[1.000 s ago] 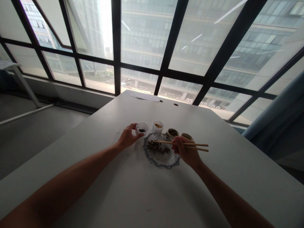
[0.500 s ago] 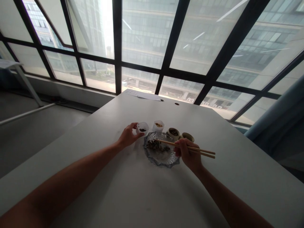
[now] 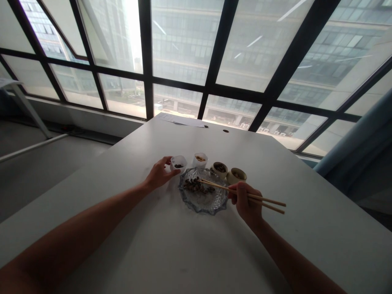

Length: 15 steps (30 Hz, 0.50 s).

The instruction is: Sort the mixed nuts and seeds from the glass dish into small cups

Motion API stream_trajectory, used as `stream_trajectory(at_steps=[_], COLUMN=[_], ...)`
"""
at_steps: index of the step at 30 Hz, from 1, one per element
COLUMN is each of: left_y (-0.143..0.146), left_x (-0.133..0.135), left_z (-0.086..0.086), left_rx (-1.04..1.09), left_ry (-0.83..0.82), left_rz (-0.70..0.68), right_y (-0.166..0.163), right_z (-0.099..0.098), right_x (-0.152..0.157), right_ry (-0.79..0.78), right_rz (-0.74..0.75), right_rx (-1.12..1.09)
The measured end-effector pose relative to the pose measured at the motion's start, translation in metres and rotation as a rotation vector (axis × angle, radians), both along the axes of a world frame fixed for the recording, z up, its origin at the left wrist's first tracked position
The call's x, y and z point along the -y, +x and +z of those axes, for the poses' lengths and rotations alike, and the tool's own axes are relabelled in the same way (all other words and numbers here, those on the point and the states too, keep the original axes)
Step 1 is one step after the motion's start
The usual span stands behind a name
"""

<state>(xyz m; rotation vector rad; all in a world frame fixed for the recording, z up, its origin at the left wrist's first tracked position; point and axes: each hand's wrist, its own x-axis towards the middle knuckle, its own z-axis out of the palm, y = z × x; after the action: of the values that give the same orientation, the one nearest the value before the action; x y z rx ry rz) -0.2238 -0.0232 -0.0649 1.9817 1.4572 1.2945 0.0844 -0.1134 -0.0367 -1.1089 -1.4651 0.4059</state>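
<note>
My left hand (image 3: 159,173) is closed around the near-left side of a small white plastic cup (image 3: 179,163) with a few dark pieces in it. In my right hand (image 3: 247,200) is a pair of wooden chopsticks (image 3: 266,201). Their tips reach over a scalloped clear glass plate (image 3: 211,207), at a pile of small dark brown pieces (image 3: 196,185) whose kind I cannot make out. Whether the tips pinch a piece is too small to tell.
Behind the plate stand another white cup (image 3: 200,160) with yellowish pieces, a beige cup (image 3: 219,168) with dark contents and a second beige cup (image 3: 237,176). White paper (image 3: 180,120) lies at the table's far end, by the windows. A blue curtain (image 3: 355,143) hangs at right.
My right hand has shifted a little right and back from the plate, uncovering the rightmost beige cup. The chopsticks slant more steeply. My left hand keeps its hold on the white cup.
</note>
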Motion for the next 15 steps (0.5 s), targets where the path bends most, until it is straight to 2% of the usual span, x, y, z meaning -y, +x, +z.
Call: stream_trajectory(at_steps=[6, 15], left_y=[0.001, 0.000], left_x=[0.001, 0.004], left_z=[0.001, 0.004], left_rx=[0.002, -0.014], left_ry=[0.001, -0.015], left_rz=[-0.003, 0.008], right_y=[0.004, 0.002], right_z=[-0.013, -0.010], right_x=[-0.001, -0.002], right_ry=[-0.004, -0.002], right_rz=[0.047, 0.056], right_rx=[0.056, 0.075])
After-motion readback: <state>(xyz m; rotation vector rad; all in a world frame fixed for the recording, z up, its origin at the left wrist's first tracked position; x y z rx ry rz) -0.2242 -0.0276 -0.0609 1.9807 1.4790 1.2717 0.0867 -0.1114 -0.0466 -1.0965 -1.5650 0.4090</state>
